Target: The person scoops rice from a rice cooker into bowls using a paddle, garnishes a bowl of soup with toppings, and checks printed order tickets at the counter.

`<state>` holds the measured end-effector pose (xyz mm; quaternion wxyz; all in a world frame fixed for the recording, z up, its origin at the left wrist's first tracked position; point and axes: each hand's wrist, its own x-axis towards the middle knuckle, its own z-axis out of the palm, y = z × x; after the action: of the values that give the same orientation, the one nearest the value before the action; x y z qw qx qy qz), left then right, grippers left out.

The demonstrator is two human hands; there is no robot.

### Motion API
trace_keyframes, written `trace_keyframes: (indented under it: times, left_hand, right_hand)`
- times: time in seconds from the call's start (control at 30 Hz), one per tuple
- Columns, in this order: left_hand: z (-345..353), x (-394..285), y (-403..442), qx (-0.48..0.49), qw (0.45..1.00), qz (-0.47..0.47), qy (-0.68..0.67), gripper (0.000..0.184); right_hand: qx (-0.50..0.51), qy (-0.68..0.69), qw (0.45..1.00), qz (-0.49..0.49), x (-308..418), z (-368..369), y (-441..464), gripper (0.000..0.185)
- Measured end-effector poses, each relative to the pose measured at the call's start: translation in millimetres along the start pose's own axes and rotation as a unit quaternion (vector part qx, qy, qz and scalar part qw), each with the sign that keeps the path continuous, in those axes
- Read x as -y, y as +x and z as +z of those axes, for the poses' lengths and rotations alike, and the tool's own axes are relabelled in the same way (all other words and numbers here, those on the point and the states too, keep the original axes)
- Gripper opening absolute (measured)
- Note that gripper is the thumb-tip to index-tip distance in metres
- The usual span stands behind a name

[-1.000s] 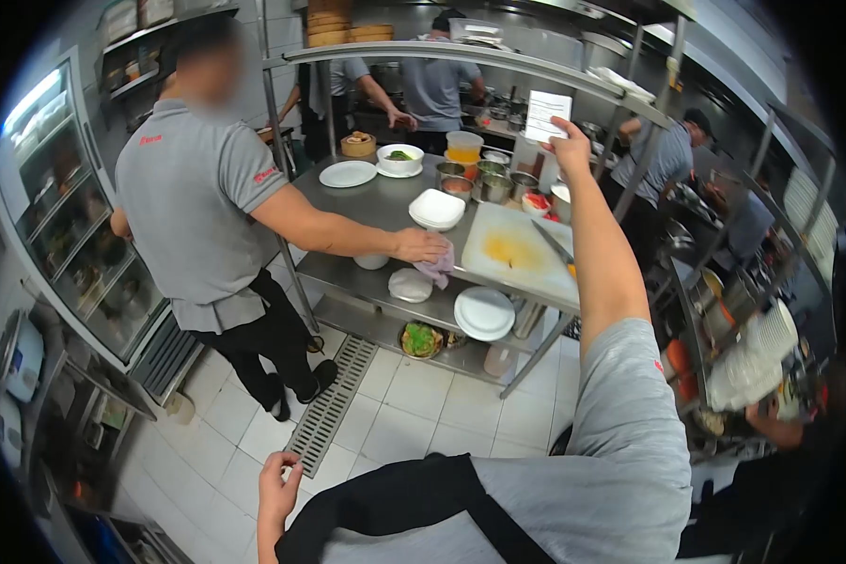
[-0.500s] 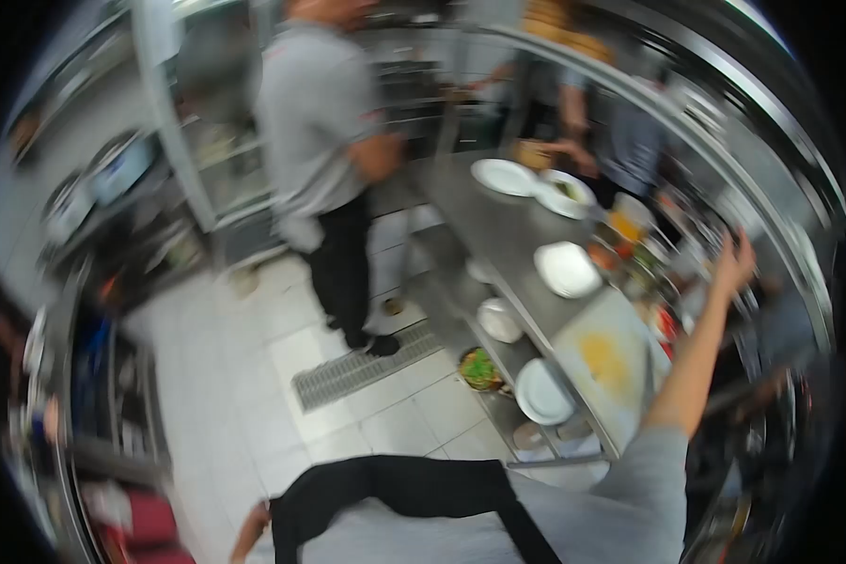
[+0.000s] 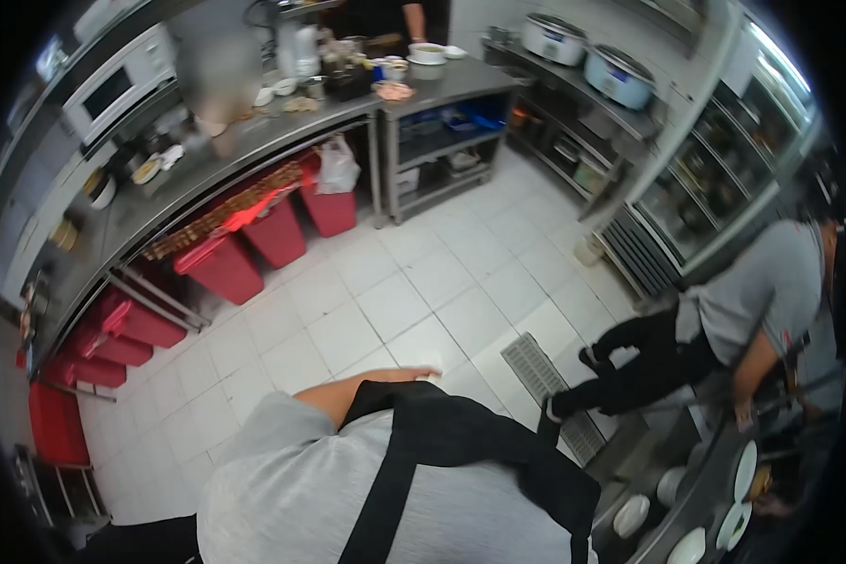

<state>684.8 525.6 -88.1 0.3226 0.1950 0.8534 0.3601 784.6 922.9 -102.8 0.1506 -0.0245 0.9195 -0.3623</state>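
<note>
Your left hand (image 3: 408,374) is just past your apron (image 3: 493,440), your right hand out of view.
The floor drain (image 3: 532,365) lies below and rightward, apart from it; whether either hand grips anything, I cannot tell.

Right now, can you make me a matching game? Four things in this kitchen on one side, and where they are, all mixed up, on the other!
Things:
1. White microwave
2. Camera wearer's left hand
3. Glass-door fridge
4. Floor grate

Places:
A. Set in the tiled floor
B. Toward the picture's upper right
C. Beside the black apron
D. Toward the picture's upper left

Right pairs: 1-D, 2-C, 3-B, 4-A
</note>
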Motion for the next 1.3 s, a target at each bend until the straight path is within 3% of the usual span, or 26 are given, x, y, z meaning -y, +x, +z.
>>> trace_keyframes:
  times: [0.07,0.17,0.33,0.53,0.8,0.9,0.93,0.97,1.03,1.1,1.13,1.17,1.2,1.3]
  left_hand:
    - [8.0,64.3,-53.9,-0.021,0.996,-0.082,0.016,0.063]
    - [0.9,158.6,-131.9,-0.057,0.975,-0.216,0.006,0.062]
    - [-28.1,251.6,-254.0,-0.149,0.913,-0.373,-0.064,0.061]
    - [-47.6,290.1,-308.6,-0.229,0.858,-0.427,-0.172,0.059]
    - [-105.8,333.3,-261.6,-0.258,0.819,-0.446,-0.255,0.056]
    - [-153.7,342.8,-241.9,-0.287,0.807,-0.450,-0.252,0.055]
    - [-169.2,345.3,-236.4,-0.303,0.803,-0.450,-0.248,0.055]
    - [-187.9,346.9,-232.9,-0.325,0.798,-0.449,-0.236,0.055]
    - [-228.9,346.2,-219.4,-0.380,0.784,-0.441,-0.217,0.054]
    - [-285.5,329.7,-207.7,-0.448,0.755,-0.433,-0.204,0.052]
    - [-296.4,346.4,-203.8,-0.492,0.782,-0.358,-0.138,0.055]
    - [-311.1,361.7,-201.8,-0.530,0.798,-0.279,-0.066,0.058]
    - [-342.6,349.2,-200.1,-0.544,0.777,-0.316,-0.034,0.059]
    - [-443.6,346.6,-198.1,-0.651,0.668,-0.355,0.056,0.063]
  right_hand:
    - [0.078,0.038,0.993,-0.080,60.8,18.6,42.3,0.026]
    - [0.146,0.135,0.980,-0.024,114.4,61.1,107.8,0.029]
    - [0.114,0.196,0.970,0.083,138.7,131.9,177.6,0.030]
    - [0.271,0.116,0.942,0.159,177.3,156.2,237.2,0.030]
    - [0.451,0.039,0.865,0.215,211.7,156.5,373.8,0.030]
    - [0.489,-0.017,0.860,0.145,197.6,194.3,476.9,0.026]
    - [0.480,-0.122,0.868,-0.028,196.7,209.1,522.9,0.024]
    - [0.457,-0.223,0.837,-0.203,212.0,212.0,557.3,0.023]
    - [0.450,-0.284,0.812,-0.243,270.9,230.6,627.3,0.023]
    - [0.322,-0.268,0.834,-0.359,317.9,261.8,697.0,0.023]
    - [0.374,-0.220,0.848,-0.305,442.3,199.1,680.5,0.029]
    - [0.350,-0.200,0.832,-0.382,472.2,215.8,712.1,0.034]
    - [0.364,-0.200,0.828,-0.377,520.4,224.1,732.0,0.023]
    - [0.238,-0.138,0.840,-0.468,652.5,237.4,767.1,0.020]
